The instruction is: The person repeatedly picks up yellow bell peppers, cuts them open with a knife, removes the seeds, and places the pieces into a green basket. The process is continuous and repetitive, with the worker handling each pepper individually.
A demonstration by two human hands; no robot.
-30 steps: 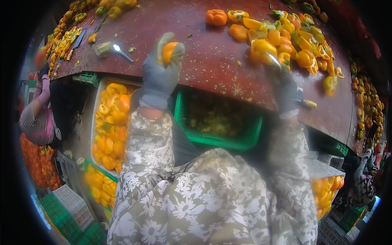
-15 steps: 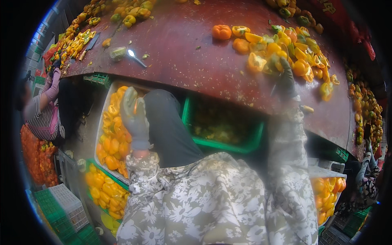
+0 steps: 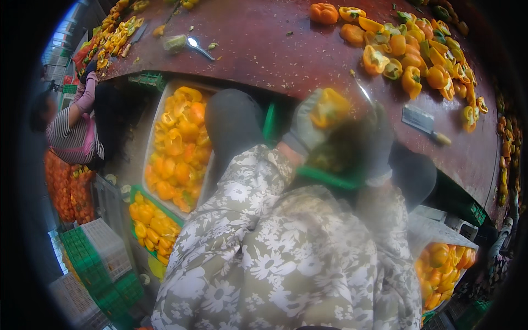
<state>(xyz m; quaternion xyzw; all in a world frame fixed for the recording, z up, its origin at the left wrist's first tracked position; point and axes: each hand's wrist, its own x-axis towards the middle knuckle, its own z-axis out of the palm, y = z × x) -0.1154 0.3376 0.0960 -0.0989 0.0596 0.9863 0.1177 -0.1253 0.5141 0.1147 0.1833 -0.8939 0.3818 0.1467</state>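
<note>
My left hand [image 3: 302, 124], in a grey glove, holds a cut yellow pepper [image 3: 330, 104] over a green crate [image 3: 324, 179]. My right hand [image 3: 378, 143], also gloved and blurred, is beside it, closed on a shiny metal tool [image 3: 363, 91] whose shape is unclear. On the red table [image 3: 258, 55] above them lie a pile of yellow and orange peppers [image 3: 412, 56], a cleaver with a wooden handle [image 3: 418, 118] and a spoon-like metal tool [image 3: 201, 49].
Left of my knee stands a grey bin of cut peppers [image 3: 179, 143], with a green crate of peppers [image 3: 151, 223] below. Another filled bin [image 3: 443, 264] is at right. A co-worker in a striped top [image 3: 74, 124] works at left, near stacked crates [image 3: 99, 264].
My left hand went down toward the pepper bin, then moved right with a pepper to over the green crate. My right hand came down and inward from the pile, beside the left.
</note>
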